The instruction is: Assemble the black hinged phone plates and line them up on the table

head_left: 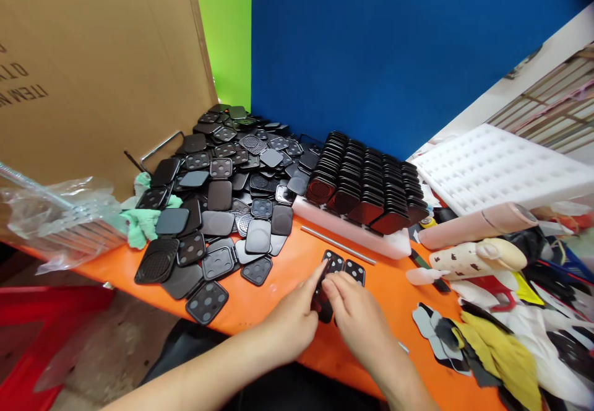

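My left hand (297,318) and my right hand (355,306) are close together over the front of the orange table (278,296). Between them a small black square plate (320,290) is tilted on edge, with the fingers of both hands closed on it. Just beyond my fingers, black plates with grey dots (355,271) lie flat on the table. My hands partly cover them. Left of my hands spreads a loose heap of similar black plates (219,195), some dotted, some smooth, some ribbed.
Rows of black plates (366,182) stand upright in a white foam block (348,228), with a metal rod (338,245) before it. At right are a patterned sleeve (459,262), a yellow glove (503,355) and a foam sheet (501,163). Cardboard (102,58) rises at left.
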Demonstrator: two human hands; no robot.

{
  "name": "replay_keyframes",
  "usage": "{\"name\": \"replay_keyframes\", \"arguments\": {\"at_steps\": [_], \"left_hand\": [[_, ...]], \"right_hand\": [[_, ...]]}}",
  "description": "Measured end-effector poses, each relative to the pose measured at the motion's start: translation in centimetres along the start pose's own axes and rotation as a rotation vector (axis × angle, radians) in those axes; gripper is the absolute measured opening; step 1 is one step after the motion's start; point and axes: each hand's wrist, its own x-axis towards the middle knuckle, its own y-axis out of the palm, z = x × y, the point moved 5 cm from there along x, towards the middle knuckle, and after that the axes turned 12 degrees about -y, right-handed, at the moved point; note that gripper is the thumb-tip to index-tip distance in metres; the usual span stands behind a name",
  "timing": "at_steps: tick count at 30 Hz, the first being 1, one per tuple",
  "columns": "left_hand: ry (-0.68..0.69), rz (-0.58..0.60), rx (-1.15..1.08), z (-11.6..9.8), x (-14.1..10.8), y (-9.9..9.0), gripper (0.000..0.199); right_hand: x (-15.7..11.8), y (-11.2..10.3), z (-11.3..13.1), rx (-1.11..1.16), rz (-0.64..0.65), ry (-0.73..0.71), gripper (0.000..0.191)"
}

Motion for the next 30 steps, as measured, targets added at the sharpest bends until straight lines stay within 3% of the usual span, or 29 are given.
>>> {"name": "replay_keyframes", "arguments": {"at_steps": [4,11,14,18,20,24,30], "left_hand": [[0.014,-0.085,0.300,-0.2,-0.6,-0.5,0.082],[0.074,-0.036,0.403,-0.3,-1.2,-0.3,0.083],[0.063,-0.016,0.315,-0.4,-1.2,-0.2,0.082],[-0.053,0.208,0.101,-0.3,-1.5,0.6,0.088],[-0.041,0.208,0.163,-0.4,-1.8,0.3,0.088],[0.043,0.066,0.535,-0.6,-2.6,-0.8,0.084],[0.024,0.043,0.833,-0.8,-3.6,-0.8,0.087]], "right_hand": [[0.0,0.3,0.6,-0.220,0.063,-0.034,0.028],[-0.8,0.5,0.0,0.017,-0.008,0.040,0.033],[-1.0,0.8,-0.4,0.271,-0.064,0.053,0.036],[-1.4,1.7,-1.6,0.824,-0.079,0.217,0.041],[-1.6,1.3,-2.0,0.789,-0.082,0.248,0.042],[-1.7,0.1,-1.9,0.483,-0.019,0.168,0.037],[-2.3,0.9,-1.8,0.541,0.013,0.189,0.034]]}}
